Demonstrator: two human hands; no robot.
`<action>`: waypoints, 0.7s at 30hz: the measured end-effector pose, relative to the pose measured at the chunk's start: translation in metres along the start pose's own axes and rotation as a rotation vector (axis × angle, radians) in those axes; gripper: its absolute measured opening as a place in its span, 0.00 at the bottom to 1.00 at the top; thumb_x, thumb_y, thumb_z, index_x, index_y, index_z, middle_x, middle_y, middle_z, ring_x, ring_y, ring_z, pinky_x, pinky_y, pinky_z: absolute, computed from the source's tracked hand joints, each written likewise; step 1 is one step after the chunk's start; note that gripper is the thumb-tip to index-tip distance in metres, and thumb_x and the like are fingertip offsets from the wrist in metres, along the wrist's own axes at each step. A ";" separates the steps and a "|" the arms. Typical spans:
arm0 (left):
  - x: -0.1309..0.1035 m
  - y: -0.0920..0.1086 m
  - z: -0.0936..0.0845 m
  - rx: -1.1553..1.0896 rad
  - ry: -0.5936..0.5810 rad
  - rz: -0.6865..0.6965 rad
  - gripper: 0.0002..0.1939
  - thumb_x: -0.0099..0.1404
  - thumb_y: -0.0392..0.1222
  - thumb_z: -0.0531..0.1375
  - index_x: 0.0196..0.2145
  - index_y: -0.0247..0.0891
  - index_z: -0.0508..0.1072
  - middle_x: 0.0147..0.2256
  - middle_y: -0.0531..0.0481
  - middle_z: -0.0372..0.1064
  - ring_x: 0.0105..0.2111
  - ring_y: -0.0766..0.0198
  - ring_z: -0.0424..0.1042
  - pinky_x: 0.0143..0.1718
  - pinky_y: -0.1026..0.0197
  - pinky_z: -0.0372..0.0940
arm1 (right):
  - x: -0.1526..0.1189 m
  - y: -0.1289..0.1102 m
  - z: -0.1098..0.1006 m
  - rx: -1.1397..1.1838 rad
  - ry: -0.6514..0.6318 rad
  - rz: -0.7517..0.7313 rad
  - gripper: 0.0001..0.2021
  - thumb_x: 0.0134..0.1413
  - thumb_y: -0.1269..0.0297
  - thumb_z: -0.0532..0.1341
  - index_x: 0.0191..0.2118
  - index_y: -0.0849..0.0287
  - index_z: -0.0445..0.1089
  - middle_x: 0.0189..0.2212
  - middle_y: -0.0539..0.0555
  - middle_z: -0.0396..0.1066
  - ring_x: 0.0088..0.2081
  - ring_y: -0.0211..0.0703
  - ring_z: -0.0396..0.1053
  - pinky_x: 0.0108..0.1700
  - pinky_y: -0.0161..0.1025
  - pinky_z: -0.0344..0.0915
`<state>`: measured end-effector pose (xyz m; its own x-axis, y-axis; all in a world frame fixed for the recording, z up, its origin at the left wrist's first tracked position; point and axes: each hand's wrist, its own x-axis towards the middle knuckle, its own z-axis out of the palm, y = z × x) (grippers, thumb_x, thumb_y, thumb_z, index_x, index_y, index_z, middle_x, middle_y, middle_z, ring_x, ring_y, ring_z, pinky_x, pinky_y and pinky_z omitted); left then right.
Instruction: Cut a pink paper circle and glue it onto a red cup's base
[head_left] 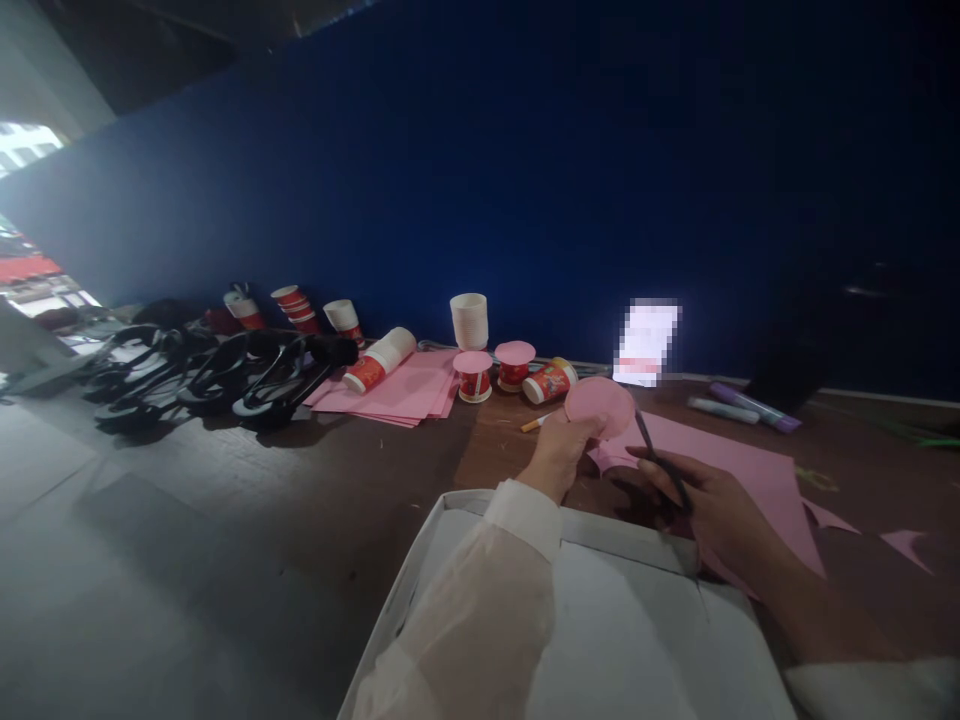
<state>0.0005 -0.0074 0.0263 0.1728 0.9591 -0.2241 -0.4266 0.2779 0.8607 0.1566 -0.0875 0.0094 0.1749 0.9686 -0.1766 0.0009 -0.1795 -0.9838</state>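
Two hands work above the near edge of the table (225, 500). Left hand (556, 452) pinches a pink paper disc (598, 405) by its lower rim, held upright over a pink sheet (750, 480). Right hand (712, 505) is closed around black scissors (660, 465), blades pointing toward the disc. A white open box (637, 620) lies just below both wrists. Paper cups (474, 378), two capped with pink discs, stand near the far edge.
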 end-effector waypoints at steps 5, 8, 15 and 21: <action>-0.002 -0.001 0.001 0.000 -0.014 -0.025 0.14 0.48 0.40 0.72 0.31 0.36 0.75 0.22 0.54 0.64 0.23 0.68 0.62 0.26 0.64 0.60 | 0.000 -0.001 -0.001 -0.002 0.006 0.023 0.32 0.44 0.45 0.75 0.53 0.57 0.79 0.34 0.57 0.81 0.27 0.43 0.72 0.23 0.36 0.66; -0.003 -0.002 0.001 0.018 0.002 -0.043 0.14 0.48 0.39 0.72 0.30 0.36 0.74 0.22 0.55 0.63 0.22 0.68 0.62 0.25 0.64 0.60 | 0.001 0.000 -0.001 0.021 0.009 0.041 0.32 0.43 0.45 0.75 0.53 0.56 0.79 0.34 0.57 0.81 0.28 0.43 0.73 0.23 0.36 0.66; -0.001 -0.007 0.001 0.017 -0.006 -0.049 0.13 0.47 0.38 0.71 0.32 0.36 0.75 0.23 0.54 0.66 0.23 0.68 0.64 0.25 0.65 0.60 | 0.001 0.001 -0.003 0.001 0.015 0.072 0.33 0.45 0.44 0.74 0.55 0.56 0.77 0.33 0.55 0.80 0.25 0.38 0.69 0.23 0.34 0.63; 0.003 -0.010 0.000 0.051 -0.010 -0.071 0.16 0.47 0.39 0.72 0.34 0.36 0.75 0.22 0.54 0.65 0.22 0.67 0.62 0.24 0.64 0.59 | -0.003 -0.004 0.000 0.065 0.000 0.067 0.31 0.46 0.45 0.74 0.55 0.55 0.78 0.32 0.54 0.80 0.29 0.43 0.74 0.25 0.35 0.68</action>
<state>0.0051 -0.0077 0.0167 0.2101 0.9364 -0.2809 -0.3671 0.3419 0.8651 0.1556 -0.0897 0.0140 0.1727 0.9549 -0.2416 -0.0751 -0.2318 -0.9699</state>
